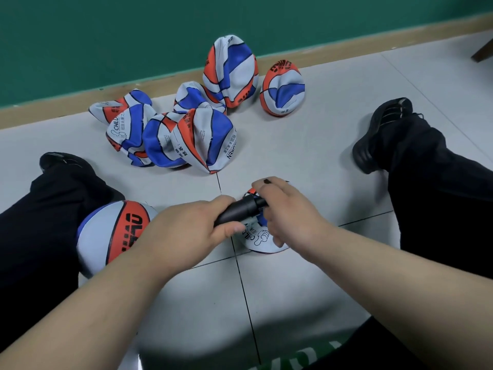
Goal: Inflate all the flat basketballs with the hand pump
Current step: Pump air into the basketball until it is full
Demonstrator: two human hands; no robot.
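Note:
My left hand (197, 228) grips the near end of a black hand pump (240, 209) that lies slanted above a flat basketball (260, 240) on the floor between my legs. My right hand (288, 209) holds the pump's far end, fingers curled round it and over the flat ball. The pump's needle is hidden under my right hand. A round, inflated red, white and blue basketball (114, 233) rests against my left leg. Several flat, crumpled basketballs (186, 137) lie in a heap further out, two of them (230, 70) (282, 88) near the wall.
I sit on a grey tiled floor (306, 145) with my legs spread, black shoes at the left (64, 161) and right (384, 134). A green wall with a tan baseboard (80, 102) runs behind the balls. A dark furniture leg (482, 50) shows at the far right.

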